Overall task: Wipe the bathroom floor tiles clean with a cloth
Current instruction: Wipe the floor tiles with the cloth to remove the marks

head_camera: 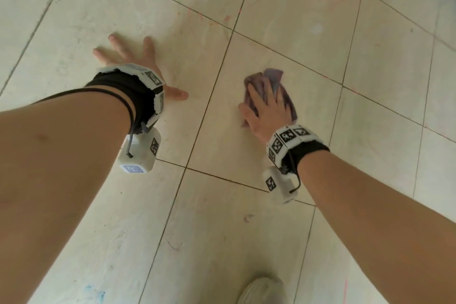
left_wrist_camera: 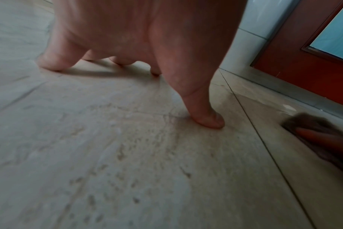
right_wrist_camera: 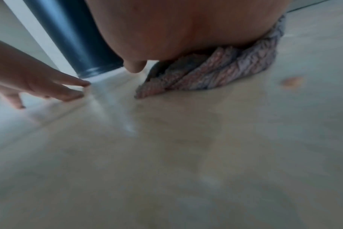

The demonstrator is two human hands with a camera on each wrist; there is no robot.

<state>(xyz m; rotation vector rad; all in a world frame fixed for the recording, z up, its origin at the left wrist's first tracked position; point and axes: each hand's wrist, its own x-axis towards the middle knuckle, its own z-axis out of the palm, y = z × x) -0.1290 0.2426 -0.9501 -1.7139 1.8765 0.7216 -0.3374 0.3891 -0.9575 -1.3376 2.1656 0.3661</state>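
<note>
A crumpled purple cloth (head_camera: 275, 79) lies on the beige floor tiles (head_camera: 283, 15), right of centre. My right hand (head_camera: 265, 106) presses flat on the cloth with fairly straight fingers, the thumb at the cloth's left edge. In the right wrist view the palm (right_wrist_camera: 176, 31) sits on the bunched cloth (right_wrist_camera: 215, 72). My left hand (head_camera: 137, 63) is planted on the tile to the left, fingers spread and holding nothing. The left wrist view shows its thumb (left_wrist_camera: 206, 117) and fingertips touching the floor, with the cloth (left_wrist_camera: 313, 122) far right.
Faint red scribbles (head_camera: 209, 23) mark the grout line beyond both hands, and blue marks (head_camera: 93, 291) lie near the bottom left. A light shoe (head_camera: 264, 289) stands at the bottom edge. A red door (left_wrist_camera: 303, 62) and a dark cylinder (right_wrist_camera: 78, 38) border the floor.
</note>
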